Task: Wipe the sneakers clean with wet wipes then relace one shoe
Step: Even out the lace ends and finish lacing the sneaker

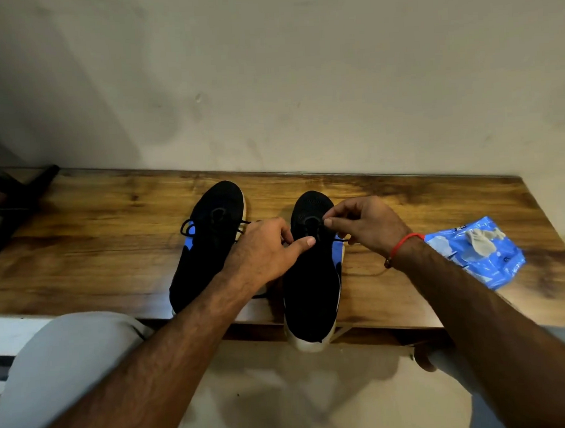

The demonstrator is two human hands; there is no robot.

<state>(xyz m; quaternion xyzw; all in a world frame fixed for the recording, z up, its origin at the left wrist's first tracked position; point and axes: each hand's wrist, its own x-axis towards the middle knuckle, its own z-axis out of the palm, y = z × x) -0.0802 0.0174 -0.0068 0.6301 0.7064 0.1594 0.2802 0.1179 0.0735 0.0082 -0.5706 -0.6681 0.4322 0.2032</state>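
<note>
Surface: wooden bench, dark-grained, pushed against a plain pale wall.
Left shoe: black sneaker with pale sole and blue side patch, toe toward the wall, laced — loops of lace sticking out at both sides.
Right shoe: second black sneaker, just beside the first, heel overhanging the bench's front edge.
Lace: thin black lace at the right shoe's eyelets, a short run showing by the blue side panel.
Left hand: left hand over the gap between the shoes, fingertips curled in on the lace at the right shoe's tongue, thumb stretched out across the upper.
Right hand: right hand above the right shoe's forefoot, thumb and forefinger pinching the lace — red thread bracelet at the wrist.
Wipes: blue wet wipes pack on the bench right of the shoes, partly behind the right forearm; a crumpled greyish used wipe lying on top.
Foreground: grey-clad knee at lower left.
Far left: dark furniture piece beside the bench end, too dim to identify.
</note>
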